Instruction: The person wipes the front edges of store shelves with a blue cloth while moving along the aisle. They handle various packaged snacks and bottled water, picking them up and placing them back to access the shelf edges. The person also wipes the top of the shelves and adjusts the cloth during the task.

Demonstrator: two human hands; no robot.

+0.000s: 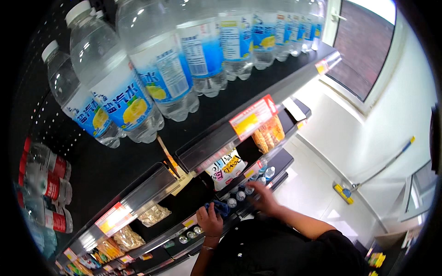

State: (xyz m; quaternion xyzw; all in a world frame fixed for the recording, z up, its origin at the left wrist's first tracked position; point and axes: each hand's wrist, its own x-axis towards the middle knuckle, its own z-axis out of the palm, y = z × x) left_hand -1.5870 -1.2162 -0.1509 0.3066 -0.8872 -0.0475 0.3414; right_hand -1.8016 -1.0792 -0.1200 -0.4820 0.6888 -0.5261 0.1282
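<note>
My left hand (209, 222), with a bracelet at its wrist, grips a crumpled dark blue cloth (221, 208) at the front edge of a lower shelf. To its right, my right hand (265, 200) is slightly blurred, its fingers apart and nothing visible in them. It hovers above or beside several capped clear bottles (240, 196); whether it touches any is unclear. Just beyond both hands lies a white printed snack bag (226, 169) on the black shelf. Past it rests a pack of orange-wrapped food (269, 134).
Large lemon soda bottles (126, 100) line the upper black shelf (207, 120), whose front carries price tags (253, 115). Bagged snacks (127, 238) and cans (191, 235) sit lower left. Red-labelled bottle packs (57, 188) lie far left. A yellow-headed mop (343, 193) leans against the white wall at right.
</note>
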